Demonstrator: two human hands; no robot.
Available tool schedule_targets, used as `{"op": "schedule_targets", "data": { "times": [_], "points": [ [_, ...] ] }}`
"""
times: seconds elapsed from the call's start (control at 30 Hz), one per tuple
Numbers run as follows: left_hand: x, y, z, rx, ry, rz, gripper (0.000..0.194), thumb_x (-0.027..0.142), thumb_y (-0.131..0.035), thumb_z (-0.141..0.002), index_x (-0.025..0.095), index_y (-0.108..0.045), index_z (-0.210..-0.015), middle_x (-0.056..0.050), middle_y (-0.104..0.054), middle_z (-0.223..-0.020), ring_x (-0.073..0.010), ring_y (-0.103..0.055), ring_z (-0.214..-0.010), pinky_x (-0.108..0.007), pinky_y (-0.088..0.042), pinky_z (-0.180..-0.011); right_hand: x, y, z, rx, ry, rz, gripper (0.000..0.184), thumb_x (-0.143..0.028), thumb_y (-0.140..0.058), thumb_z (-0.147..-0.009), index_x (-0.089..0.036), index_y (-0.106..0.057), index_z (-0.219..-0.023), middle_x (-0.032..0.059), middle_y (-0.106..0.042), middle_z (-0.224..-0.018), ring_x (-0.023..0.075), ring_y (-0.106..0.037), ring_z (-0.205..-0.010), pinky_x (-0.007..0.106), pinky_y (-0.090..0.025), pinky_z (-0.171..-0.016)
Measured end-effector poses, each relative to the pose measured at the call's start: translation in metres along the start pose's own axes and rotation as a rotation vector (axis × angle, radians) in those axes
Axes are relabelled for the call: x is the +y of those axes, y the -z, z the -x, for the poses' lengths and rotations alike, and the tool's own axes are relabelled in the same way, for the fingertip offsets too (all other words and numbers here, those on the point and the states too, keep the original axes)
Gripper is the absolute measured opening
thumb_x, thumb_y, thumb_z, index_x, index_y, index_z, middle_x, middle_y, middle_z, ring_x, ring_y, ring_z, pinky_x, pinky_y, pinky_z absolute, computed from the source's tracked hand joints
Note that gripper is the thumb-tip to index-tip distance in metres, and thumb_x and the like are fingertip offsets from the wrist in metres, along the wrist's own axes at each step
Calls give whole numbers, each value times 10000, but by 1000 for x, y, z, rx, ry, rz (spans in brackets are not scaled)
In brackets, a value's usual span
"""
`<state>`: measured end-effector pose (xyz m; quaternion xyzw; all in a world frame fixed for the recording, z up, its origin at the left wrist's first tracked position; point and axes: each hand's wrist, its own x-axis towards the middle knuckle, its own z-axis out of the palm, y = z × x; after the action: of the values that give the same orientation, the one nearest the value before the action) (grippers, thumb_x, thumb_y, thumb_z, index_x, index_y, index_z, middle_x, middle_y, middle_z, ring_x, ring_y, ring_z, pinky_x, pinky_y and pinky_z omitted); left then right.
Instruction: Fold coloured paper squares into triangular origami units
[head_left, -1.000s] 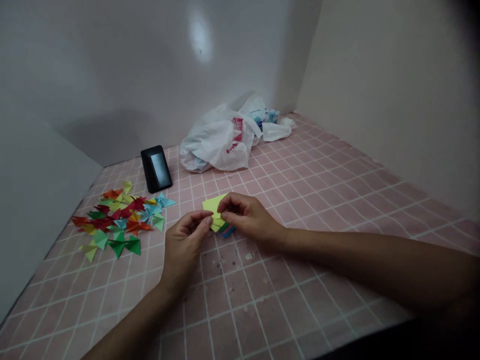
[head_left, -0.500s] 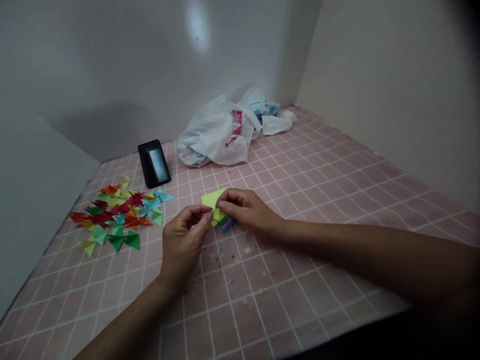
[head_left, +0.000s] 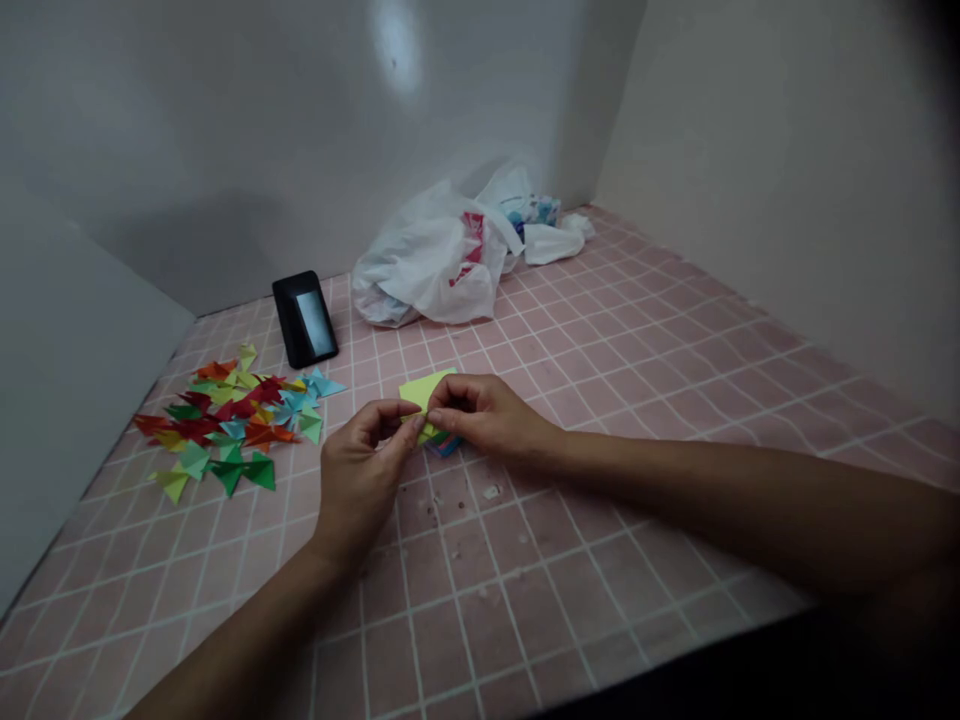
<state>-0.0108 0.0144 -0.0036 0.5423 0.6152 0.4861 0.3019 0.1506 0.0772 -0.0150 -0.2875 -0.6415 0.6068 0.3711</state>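
Our left hand [head_left: 358, 490] and right hand [head_left: 486, 415] pinch folded yellow paper [head_left: 424, 390] in narrowed fingers, near scattered multicoloured paper triangles [head_left: 225, 425], a black phone [head_left: 304, 320] and a crumpled white plastic bag [head_left: 427, 270].

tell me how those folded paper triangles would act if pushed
The folded paper triangles look light and lie loose in a heap, so a push would probably scatter them. Their creases may add stiffness, though they likely crush easily.

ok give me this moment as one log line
left hand | right hand | both pinching: yellow paper | beside: folded paper triangles | on: pink tiled surface
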Motion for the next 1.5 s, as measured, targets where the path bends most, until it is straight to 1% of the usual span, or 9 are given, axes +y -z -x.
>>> {"op": "schedule_targets", "data": {
  "times": [0.13, 0.23, 0.37, 0.57, 0.77, 0.87, 1.1, 1.33, 1.5],
  "points": [
    [3, -4, 0, -1, 2, 151, 225, 250, -772, -753, 208, -667, -948, 19, -682, -797, -126, -622, -732, -233, -480, -659, 2, -4, 1, 46, -41, -104, 159, -289, -644, -780, -169, -565, -710, -22, -543, -692, 107, -504, -632, 250, -426, -593],
    [5, -6, 0, -59, 43, 279, 313, 228, -766, -754, 216, -621, -1031, 32, -674, -786, -118, -629, -728, -224, -486, -663, 1, -6, 4, 102, -36, -157, 177, -304, -664, -779, -172, -560, -724, -26, -544, -700, 106, -506, -636, 245, -434, -590],
    [6, -6, 0, -117, 63, 350, 331, 223, -745, -778, 218, -587, -1070, 38, -676, -767, -109, -626, -716, -219, -483, -668, -1, -8, 7, 121, -18, -191, 179, -309, -675, -782, -178, -560, -741, -28, -550, -702, 108, -509, -648, 242, -450, -592],
    [10, -4, 1, -99, 66, 315, 354, 191, -742, -752, 231, -573, -1060, 53, -646, -752, -112, -612, -689, -226, -473, -645, 0, -6, 7, 70, -22, -203, 151, -294, -652, -804, -164, -591, -757, -24, -560, -690, 100, -516, -623, 244, -441, -597],
    [15, -3, 3, -84, 26, 246, 342, 179, -733, -750, 245, -543, -1026, 58, -632, -748, -118, -607, -691, -225, -455, -633, -1, -7, 8, 92, -51, -193, 164, -295, -669, -779, -167, -579, -726, -18, -552, -696, 102, -498, -643, 236, -430, -591],
    [12, -4, 3, -76, 32, 304, 335, 202, -738, -760, 235, -538, -1026, 43, -651, -781, -125, -622, -729, -236, -479, -674, -2, -8, 8, 106, -59, -197, 176, -305, -670, -776, -170, -569, -726, -25, -545, -687, 102, -497, -629, 240, -426, -587],
    [5, -3, 0, -18, 17, 314, 134, 223, -713, -795, 194, -618, -885, 22, -642, -802, -114, -608, -755, -228, -504, -708, -1, -9, 8, 90, -43, -134, 154, -286, -667, -768, -168, -574, -736, -24, -557, -688, 104, -501, -625, 248, -402, -596],
    [5, -4, 1, -33, 28, 265, 166, 225, -755, -758, 199, -637, -872, 17, -653, -797, -124, -610, -744, -229, -500, -673, -1, -9, 8, 49, -33, -136, 163, -294, -656, -790, -174, -562, -732, -33, -541, -661, 98, -476, -603, 239, -377, -564],
    [3, -4, 2, -15, 74, 261, 107, 263, -723, -789, 195, -677, -859, 8, -662, -775, -128, -605, -715, -235, -495, -647, 1, -9, 9, 62, -31, -119, 153, -293, -651, -802, -179, -562, -751, -41, -537, -662, 97, -479, -599, 243, -388, -572]
  ]
}}
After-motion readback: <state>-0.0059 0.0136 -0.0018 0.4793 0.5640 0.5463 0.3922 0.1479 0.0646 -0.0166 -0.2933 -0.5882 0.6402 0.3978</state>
